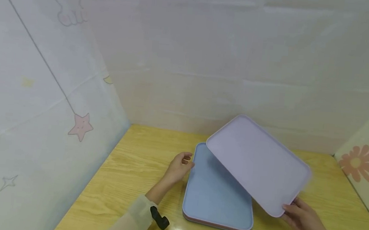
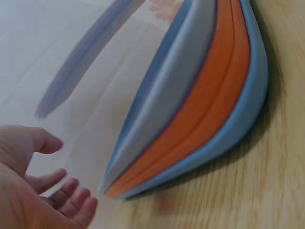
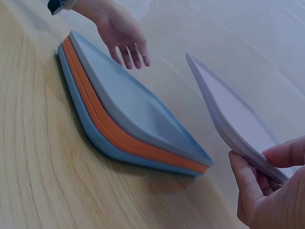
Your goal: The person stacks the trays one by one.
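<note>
A lilac tray (image 1: 258, 167) hangs tilted above the table, its near right corner pinched between the thumb and fingers of my right hand (image 1: 307, 222). Under it lies a stack of trays with a light blue tray (image 1: 217, 197) on top. In the right wrist view, orange edges (image 3: 95, 112) and a lower blue tray (image 3: 81, 112) show below the top one. Beside the stack's left edge is my left hand (image 1: 178, 167), fingers loosely bent and holding nothing. The left wrist view shows a gap between that hand (image 2: 43, 186) and the stack.
The stack stands on a wood-grain table (image 1: 135, 158). A pale cloth wall (image 1: 208, 59) rises behind it, and a printed sheet (image 1: 39, 136) borders the left side. A black band (image 1: 159, 218) sits on the left wrist.
</note>
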The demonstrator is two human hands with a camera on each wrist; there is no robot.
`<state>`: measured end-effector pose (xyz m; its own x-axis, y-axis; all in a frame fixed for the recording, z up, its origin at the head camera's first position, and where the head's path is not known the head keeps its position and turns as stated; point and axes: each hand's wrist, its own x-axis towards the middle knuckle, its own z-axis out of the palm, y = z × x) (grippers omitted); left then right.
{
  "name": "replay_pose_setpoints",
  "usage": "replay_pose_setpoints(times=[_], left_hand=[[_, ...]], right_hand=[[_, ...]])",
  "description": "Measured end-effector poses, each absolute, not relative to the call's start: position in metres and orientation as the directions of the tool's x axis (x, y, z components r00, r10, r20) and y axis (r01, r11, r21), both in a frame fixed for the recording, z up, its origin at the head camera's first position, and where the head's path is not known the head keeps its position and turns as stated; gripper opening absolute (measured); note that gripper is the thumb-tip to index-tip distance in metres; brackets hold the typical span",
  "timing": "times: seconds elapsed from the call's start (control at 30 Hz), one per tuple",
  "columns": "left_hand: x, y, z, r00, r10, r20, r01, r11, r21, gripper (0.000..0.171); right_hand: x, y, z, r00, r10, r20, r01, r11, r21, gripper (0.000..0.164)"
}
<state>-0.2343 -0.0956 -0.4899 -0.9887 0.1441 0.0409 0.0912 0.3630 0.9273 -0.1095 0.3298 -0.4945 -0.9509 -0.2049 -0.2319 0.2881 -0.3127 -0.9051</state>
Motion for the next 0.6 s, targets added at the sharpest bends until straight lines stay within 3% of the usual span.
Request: replay_pose_setpoints(times=[0.13, 0.27, 0.5, 0.6], left_hand=[[-0.230, -0.084, -0.478, -0.990, 0.108, 0.085, 0.104, 0.185, 0.977, 0.038], [-0.226, -0.075, -0.472, -0.994, 0.101, 0.037, 0.035, -0.014, 0.999, 0.044], [-0.220, -0.067, -0.469, -0.999, 0.024, -0.042, -0.046, -0.186, 0.981, 0.057], [-0.220, -0.064, -0.470, -0.998, 0.007, -0.059, -0.059, -0.277, 0.959, 0.059]], right_hand=[[-0.114, 0.310, -0.492, -0.958, -0.218, -0.187, 0.253, -0.335, -0.908, 0.038], [-0.117, 0.289, -0.490, -0.967, -0.187, -0.174, 0.233, -0.368, -0.900, 0.041], [-0.123, 0.255, -0.485, -0.975, -0.096, -0.200, 0.221, -0.348, -0.911, 0.037], [-0.126, 0.243, -0.481, -0.970, -0.061, -0.235, 0.243, -0.307, -0.920, 0.043]])
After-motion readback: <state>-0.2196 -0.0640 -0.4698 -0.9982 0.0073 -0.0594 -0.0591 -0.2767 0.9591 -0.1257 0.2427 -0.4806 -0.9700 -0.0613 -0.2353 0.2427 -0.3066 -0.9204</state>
